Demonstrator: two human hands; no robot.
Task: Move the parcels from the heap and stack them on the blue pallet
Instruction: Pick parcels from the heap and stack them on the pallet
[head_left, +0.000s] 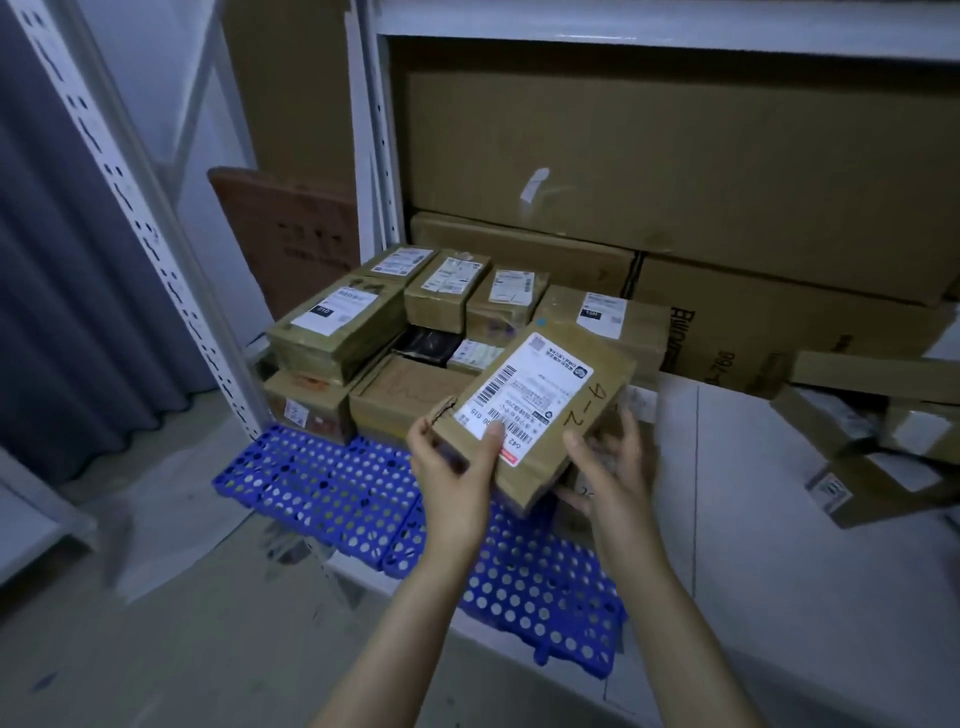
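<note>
Parcels (363, 332) sat stacked at the back of the blue pallet (322, 483); the left hand (457, 467) gripped another parcel (540, 410) above it (right hand (613, 462) blurred alongside, grasp impossible to tell), with a heap (857, 467) yet to move

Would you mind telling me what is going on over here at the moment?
A person's left hand grips the near corner of a labelled cardboard parcel, thumb on its label; the right hand is at its right edge, too blurred to judge the grip. The parcel is held tilted above the blue pallet, where stacked parcels already fill the back. More boxes lie on the floor to the right.
</note>
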